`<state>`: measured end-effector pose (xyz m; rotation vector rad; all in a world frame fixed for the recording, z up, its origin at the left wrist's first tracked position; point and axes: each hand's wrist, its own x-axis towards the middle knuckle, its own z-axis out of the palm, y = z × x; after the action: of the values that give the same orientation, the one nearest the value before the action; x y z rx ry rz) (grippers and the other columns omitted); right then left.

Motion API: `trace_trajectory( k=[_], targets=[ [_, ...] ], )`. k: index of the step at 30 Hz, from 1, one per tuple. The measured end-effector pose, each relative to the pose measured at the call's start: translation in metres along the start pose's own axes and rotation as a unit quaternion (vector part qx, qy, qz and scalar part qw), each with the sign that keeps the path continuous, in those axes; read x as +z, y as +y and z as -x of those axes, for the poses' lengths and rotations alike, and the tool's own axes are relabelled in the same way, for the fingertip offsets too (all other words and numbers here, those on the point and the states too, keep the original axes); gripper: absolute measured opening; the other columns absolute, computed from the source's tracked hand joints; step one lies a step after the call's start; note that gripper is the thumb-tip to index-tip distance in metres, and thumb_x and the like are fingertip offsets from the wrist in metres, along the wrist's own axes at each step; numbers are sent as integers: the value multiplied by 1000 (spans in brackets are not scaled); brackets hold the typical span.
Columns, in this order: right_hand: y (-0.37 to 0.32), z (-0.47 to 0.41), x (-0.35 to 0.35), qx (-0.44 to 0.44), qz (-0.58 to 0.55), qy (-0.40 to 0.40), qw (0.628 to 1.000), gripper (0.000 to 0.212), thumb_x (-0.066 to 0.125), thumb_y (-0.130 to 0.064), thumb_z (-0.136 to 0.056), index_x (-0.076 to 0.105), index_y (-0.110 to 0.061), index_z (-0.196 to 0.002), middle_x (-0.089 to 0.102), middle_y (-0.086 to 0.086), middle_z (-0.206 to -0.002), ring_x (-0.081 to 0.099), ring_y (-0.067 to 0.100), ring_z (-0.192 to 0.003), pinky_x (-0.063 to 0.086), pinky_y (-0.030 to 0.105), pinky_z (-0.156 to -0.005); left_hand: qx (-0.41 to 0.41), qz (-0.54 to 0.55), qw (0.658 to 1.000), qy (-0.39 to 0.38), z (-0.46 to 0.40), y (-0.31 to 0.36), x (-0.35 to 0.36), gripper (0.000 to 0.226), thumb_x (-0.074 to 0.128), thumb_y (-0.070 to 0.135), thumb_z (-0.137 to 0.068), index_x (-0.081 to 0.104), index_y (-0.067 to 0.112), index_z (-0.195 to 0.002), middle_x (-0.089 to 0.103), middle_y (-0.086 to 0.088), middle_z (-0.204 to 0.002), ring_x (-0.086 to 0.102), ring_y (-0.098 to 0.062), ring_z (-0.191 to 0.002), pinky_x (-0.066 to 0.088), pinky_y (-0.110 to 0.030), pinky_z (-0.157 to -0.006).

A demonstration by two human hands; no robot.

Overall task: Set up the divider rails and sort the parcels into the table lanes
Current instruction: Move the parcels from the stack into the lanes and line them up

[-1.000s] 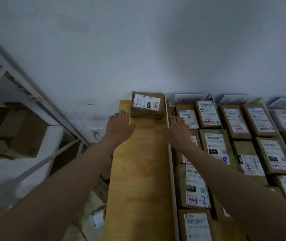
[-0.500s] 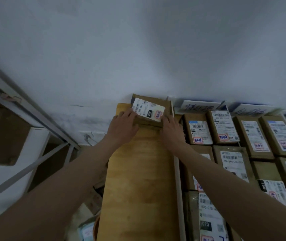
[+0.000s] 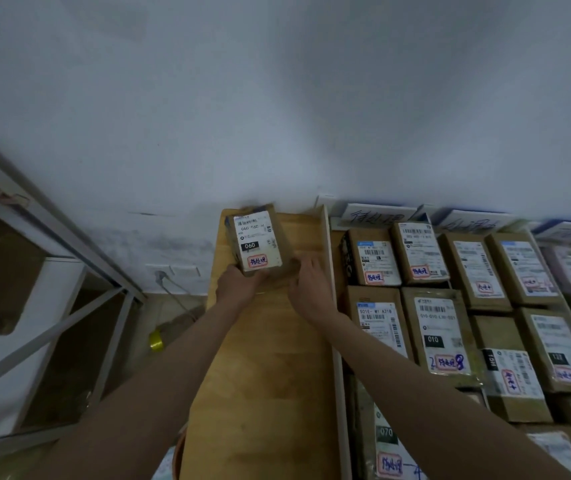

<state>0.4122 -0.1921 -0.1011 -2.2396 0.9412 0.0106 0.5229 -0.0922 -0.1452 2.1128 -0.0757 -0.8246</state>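
White wall behind wooden worktop (image 3: 260,393). Both my arms stretched toward far left corner. Left hand (image 3: 239,285) grips near end of brown parcel (image 3: 260,242), fingers curled under. Right hand (image 3: 308,289) beside parcel's right edge, fingers relaxed, contact unclear. Parcel tilted, white label reading 060, red stamp. White divider rail (image 3: 334,323) along lane's right edge; labelled parcels (image 3: 440,334) beyond.

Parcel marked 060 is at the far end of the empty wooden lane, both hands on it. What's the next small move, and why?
Probably nudge the parcel square and let go. It lies slightly skewed near the lane's left edge, by the wall, apart from the white rail. The left hand grips its near corner; the right hand touches its near right side.
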Motion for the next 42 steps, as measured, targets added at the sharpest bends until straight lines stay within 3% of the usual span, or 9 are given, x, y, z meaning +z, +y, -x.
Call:
trace_trajectory(
  k=[4, 8, 11, 14, 18, 25, 29, 42],
  targets=[
    [7, 16, -14, 10, -8, -31, 999, 53, 52, 1, -91, 41, -14, -141, 53, 8, -135, 52, 25, -125, 47, 40, -103, 15, -13, 999, -32, 8, -3, -14, 57, 79, 44, -77, 64, 15, -124, 67, -7, -122, 62, -26, -107, 55, -43, -90],
    [3, 41, -39, -5, 27, -40, 999, 54, 49, 0, -95, 37, -10, -147, 42, 10, -149, 42, 27, -136, 39, 38, -109, 45, -52, 997, -36, 32, 1, -23, 53, 77, 44, -81, 67, 12, -123, 67, -10, -119, 63, -29, -105, 55, -44, -91],
    [-2, 61, -61, -15, 56, -20, 998, 52, 46, -1, -98, 35, -5, -148, 36, 13, -152, 38, 29, -139, 38, 40, -112, 68, -47, 996, -39, 57, 12, -32, 45, 75, 39, -85, 68, 12, -120, 69, -10, -112, 66, -27, -93, 57, -38, -81],
    [0, 82, -81, 1, 48, 26, 999, 55, 51, -4, -93, 36, -9, -146, 41, 13, -146, 42, 31, -134, 41, 41, -108, 90, -58, 994, -31, 84, 23, -46, 43, 76, 40, -83, 70, 13, -116, 71, -10, -106, 68, -25, -85, 56, -34, -73],
    [1, 120, -115, 10, 81, 42, 996, 50, 49, -7, -93, 39, -7, -141, 40, 15, -144, 37, 33, -134, 38, 45, -108, 98, -65, 993, -26, 118, 31, -67, 50, 79, 46, -78, 71, 12, -114, 72, -10, -106, 69, -28, -92, 58, -44, -85],
    [8, 182, -157, -1, 125, 84, 989, 60, 54, -7, -92, 32, -10, -147, 36, 13, -149, 32, 32, -139, 39, 46, -110, 114, -52, 992, -25, 181, 39, -81, 73, 80, 59, -60, 71, 13, -116, 73, -9, -106, 70, -27, -93, 58, -45, -87],
    [15, 214, -172, -16, 137, 98, 986, 57, 51, -13, -95, 32, -12, -148, 37, 12, -150, 34, 30, -139, 38, 46, -110, 128, -49, 990, -31, 219, 35, -75, 58, 81, 52, -71, 71, 15, -115, 73, -7, -107, 70, -25, -93, 58, -44, -87],
    [65, 330, -183, -86, 127, 107, 982, 52, 54, -16, -93, 38, -8, -142, 48, 14, -136, 45, 33, -125, 41, 44, -99, 132, -47, 990, 1, 371, -20, -51, 50, 79, 45, -78, 70, 12, -115, 73, -5, -106, 70, -22, -93, 58, -42, -88]
  ],
)
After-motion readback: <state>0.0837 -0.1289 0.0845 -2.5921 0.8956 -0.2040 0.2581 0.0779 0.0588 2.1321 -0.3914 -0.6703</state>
